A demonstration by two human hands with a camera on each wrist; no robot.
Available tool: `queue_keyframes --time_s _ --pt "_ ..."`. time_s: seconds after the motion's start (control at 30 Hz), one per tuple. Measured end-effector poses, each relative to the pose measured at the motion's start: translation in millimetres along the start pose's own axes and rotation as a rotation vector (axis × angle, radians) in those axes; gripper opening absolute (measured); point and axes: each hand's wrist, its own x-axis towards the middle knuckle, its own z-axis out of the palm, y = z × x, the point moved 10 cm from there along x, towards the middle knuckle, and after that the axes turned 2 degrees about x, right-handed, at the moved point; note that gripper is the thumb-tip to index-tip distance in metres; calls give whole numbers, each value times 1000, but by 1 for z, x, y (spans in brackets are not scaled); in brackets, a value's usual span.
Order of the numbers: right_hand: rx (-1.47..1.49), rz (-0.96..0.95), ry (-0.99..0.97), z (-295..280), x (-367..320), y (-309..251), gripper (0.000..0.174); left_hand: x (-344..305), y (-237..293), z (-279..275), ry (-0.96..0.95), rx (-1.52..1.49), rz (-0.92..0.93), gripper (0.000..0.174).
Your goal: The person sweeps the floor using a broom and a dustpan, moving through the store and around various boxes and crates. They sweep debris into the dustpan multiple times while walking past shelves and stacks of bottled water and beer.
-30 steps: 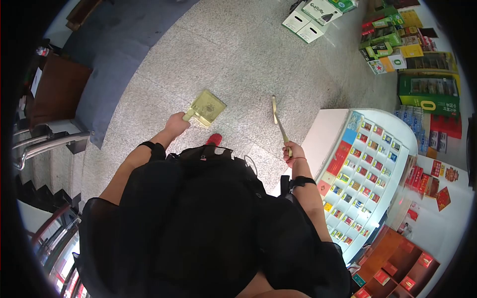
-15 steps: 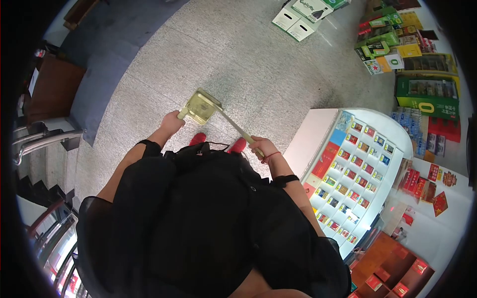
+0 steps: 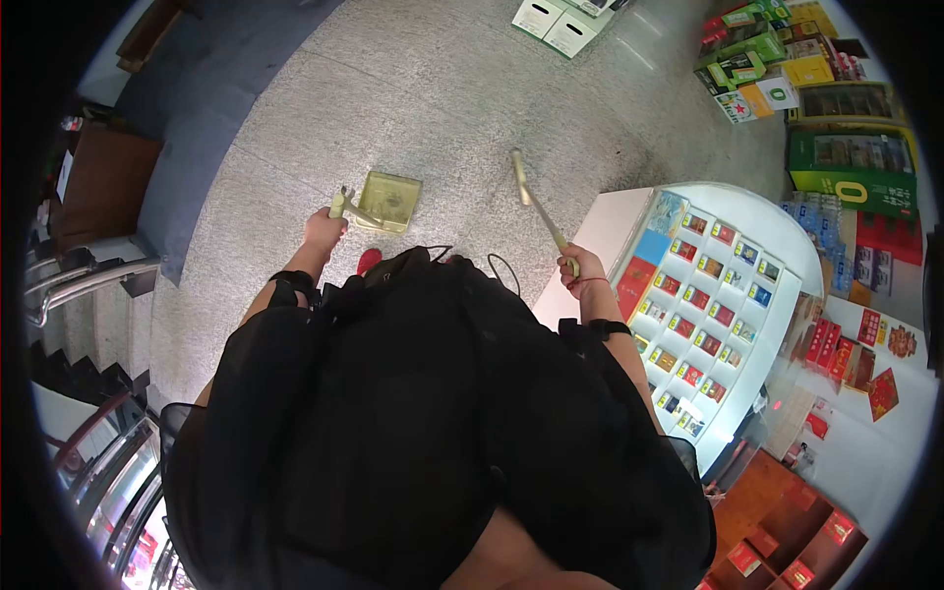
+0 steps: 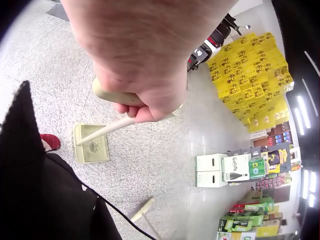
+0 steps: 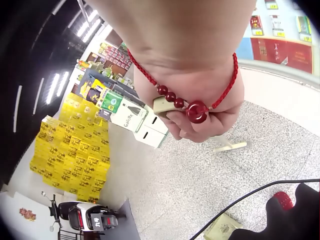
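Down below the left hand (image 4: pixel 142 82), dustpan (image 4: pixel 99 152) on gripped handle (image 4: pixel 114 127).

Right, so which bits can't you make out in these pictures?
Right wrist view: most of the dustpan, cut off by the bottom edge and covered by black cloth.
Left wrist view: part of its handle, behind the left hand; the broom's upper end, past the bottom edge.
Head view: lettering on the display packs, too small.
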Motion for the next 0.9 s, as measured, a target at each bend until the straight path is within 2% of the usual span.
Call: queue_keyframes --time_s 0.03,0.1,0.2,0.3,0.33,0.37,0.43,0.47,0.5,0.6,0.73,0.83,0.9 --pt "-4 -2 -1 -6 6 -1 24 0 0 6 2 -4 -1 29" --pt "-29 -17 98 -28 23 -2 13 -3 2 15 16 15 -15 28" --pt "81 50 144 -49 35 4 13 -9 11 33 -13 35 2 28" --pt "71 144 35 -48 32 8 13 -16 26 50 -28 37 23 28" --pt "26 148 -44 -41 28 8 16 -14 28 57 -31 32 22 28" --pt "22 148 -39 -40 25 8 16 -10 28 63 -38 19 25 28" --pt "-243 72 -104 -18 9 -1 36 -12 35 73 -44 2 29 29" --pt "-272 93 -112 -14 11 1 43 -16 45 79 -53 79 46 29" --pt "-272 86 -116 -11 14 0 43 -17 54 82 -62 157 64 29" --pt "-362 123 -236 6 19 1 62 -18 82 94 -108 206 81 29" --pt "-502 87 -267 8 -8 -12 59 -27 111 97 -72 285 107 29" --pt "-477 24 -227 -21 -11 -30 59 -31 127 92 -65 297 115 30" --pt "-335 23 -174 -51 -6 -42 58 -26 125 91 -81 270 65 31"
